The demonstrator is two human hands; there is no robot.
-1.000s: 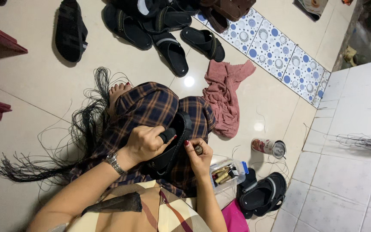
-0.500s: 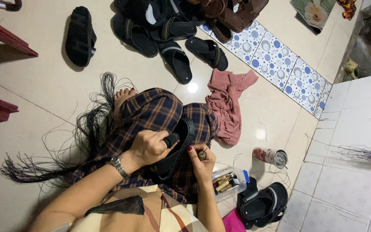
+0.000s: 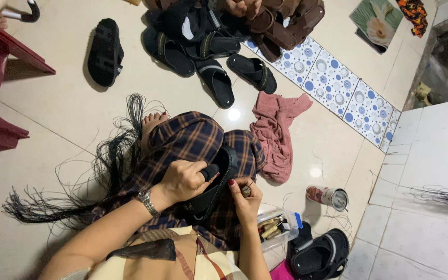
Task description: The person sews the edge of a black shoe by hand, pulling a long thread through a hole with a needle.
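The left hand was clamped over the black sandal on the plaid-covered lap, fingers curled round its strap and upper, wristwatch showing at the wrist. And the right hand sat just beside it at the sandal's edge, fingertips pinched on something small. It looked like a short tool or needle, but it was too small to tell. So both hands were closed, neither one loose.

The sandal lay right between the two hands, tipped on its side against the knee. By the look of it, it was light and rubbery: a sole stiff enough to brace against, straps soft enough to flex under a thumb. The sensible hold seemed to be the one the left hand had, across the strap and sole together, leaving the rim free for the right.

Off the left hand's outer side a tangle of black threads trailed over the tiled floor. Just below the right hand sat a clear plastic box of small items, with a tin can lying a little farther out and another black sandal near it. Beyond the hands lay a pink cloth, and well past that a cluster of dark sandals.
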